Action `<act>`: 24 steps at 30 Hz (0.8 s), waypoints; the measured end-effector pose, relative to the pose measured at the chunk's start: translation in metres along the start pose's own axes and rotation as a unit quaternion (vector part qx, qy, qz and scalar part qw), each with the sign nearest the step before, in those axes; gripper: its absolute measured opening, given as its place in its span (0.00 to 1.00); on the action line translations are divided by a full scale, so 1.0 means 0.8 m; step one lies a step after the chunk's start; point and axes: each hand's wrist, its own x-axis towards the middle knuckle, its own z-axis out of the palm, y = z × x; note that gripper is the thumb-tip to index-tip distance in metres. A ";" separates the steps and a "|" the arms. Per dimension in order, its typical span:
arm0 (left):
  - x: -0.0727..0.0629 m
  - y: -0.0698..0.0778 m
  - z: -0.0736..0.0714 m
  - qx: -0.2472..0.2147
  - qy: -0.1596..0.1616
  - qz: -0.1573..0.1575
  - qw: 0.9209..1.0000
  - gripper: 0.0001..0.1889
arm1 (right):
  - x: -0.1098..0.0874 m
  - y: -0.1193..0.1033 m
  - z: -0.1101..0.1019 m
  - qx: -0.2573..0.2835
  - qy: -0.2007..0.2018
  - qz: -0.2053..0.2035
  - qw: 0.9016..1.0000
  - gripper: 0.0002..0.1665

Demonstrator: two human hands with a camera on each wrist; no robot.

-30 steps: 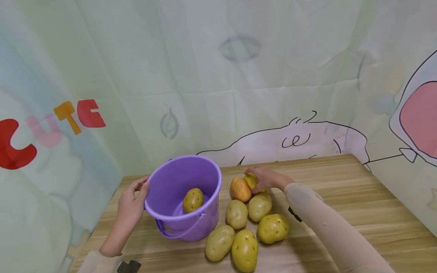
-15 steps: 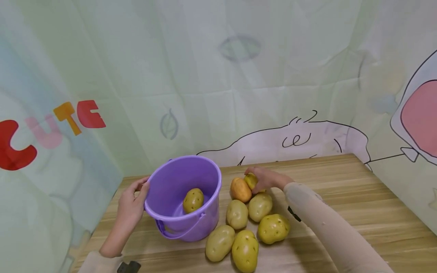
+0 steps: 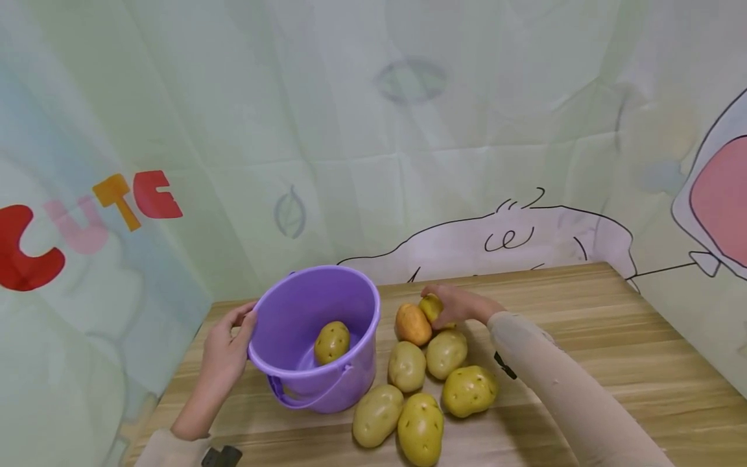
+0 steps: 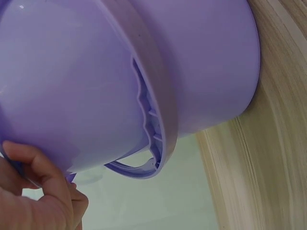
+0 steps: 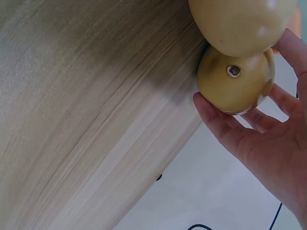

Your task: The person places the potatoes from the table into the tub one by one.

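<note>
My left hand (image 3: 224, 347) pinches the left rim of a purple plastic bucket (image 3: 350, 383), which stands on the table with its handle hanging down in front. Inside the bucket lies a single yellow-brown potato (image 3: 332, 342). At the back of the loose group, my right hand (image 3: 458, 305) has its thumb and fingers round a yellow pear-like fruit (image 5: 235, 79); a dark calyx shows on it in the right wrist view. Against that fruit sit an orange-brown oval (image 3: 413, 324) and a pale potato (image 3: 447, 354). The left wrist view shows thumb and fingers at the bucket's rim (image 4: 9, 163).
Nearer the front lie several more potatoes: a pale potato (image 3: 406, 366), a knobbly yellow potato (image 3: 469, 391), another yellow potato (image 3: 420, 429) and a pale oval potato (image 3: 378, 416) by the bucket's base. The wooden table (image 3: 583, 337) meets a printed curtain (image 3: 350, 130) behind.
</note>
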 end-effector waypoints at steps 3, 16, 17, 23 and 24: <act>0.000 0.000 0.000 0.001 0.004 0.005 1.000 0.23 | 0.000 0.003 -0.001 -0.003 0.003 -0.004 1.000 0.40; 0.001 -0.003 0.000 -0.002 0.000 -0.002 1.000 0.23 | -0.006 0.001 -0.012 -0.030 0.030 -0.035 0.999 0.38; 0.001 -0.003 0.000 -0.002 0.001 -0.001 1.000 0.23 | -0.007 0.000 -0.013 -0.032 0.031 -0.035 0.998 0.38; 0.001 -0.003 0.001 0.000 0.005 0.001 1.000 0.22 | -0.010 0.002 -0.017 -0.032 0.035 -0.035 0.998 0.37; 0.001 -0.003 0.001 0.001 0.005 0.001 1.000 0.22 | -0.010 0.003 -0.018 -0.034 0.037 -0.038 0.998 0.37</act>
